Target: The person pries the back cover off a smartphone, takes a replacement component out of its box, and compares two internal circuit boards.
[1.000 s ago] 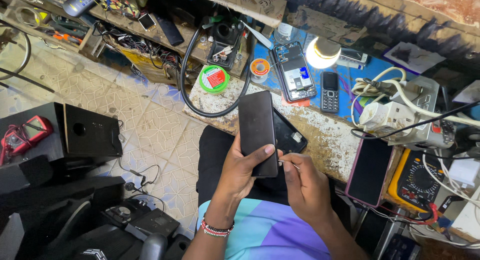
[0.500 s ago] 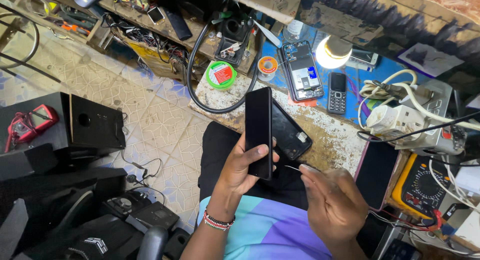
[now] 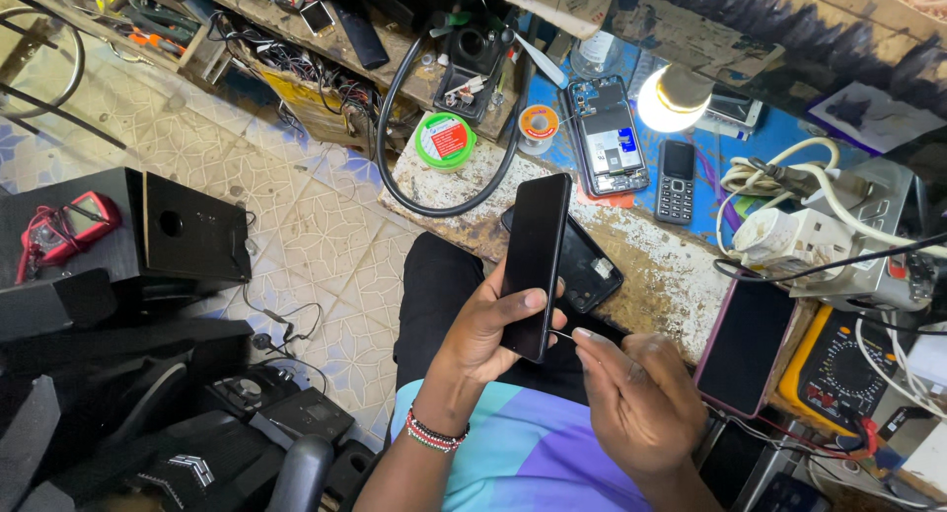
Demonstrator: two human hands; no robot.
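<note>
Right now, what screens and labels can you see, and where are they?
Black phone: dark blank screen, held in the left hand, right hand at its edge.
Small button phone: on the blue bench, dark little screen.
Pink-edged phone: bench right, black screen.
Round tin: bench corner, green rim, red and white label.

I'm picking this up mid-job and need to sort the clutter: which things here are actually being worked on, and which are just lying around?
In hand:
left hand gripping the black smartphone
right hand pinching a thin pin tool at the phone's side edge

Lying about:
opened phone
small keypad phone
black back cover
green tin
solder reel
lamp
yellow multimeter
</note>
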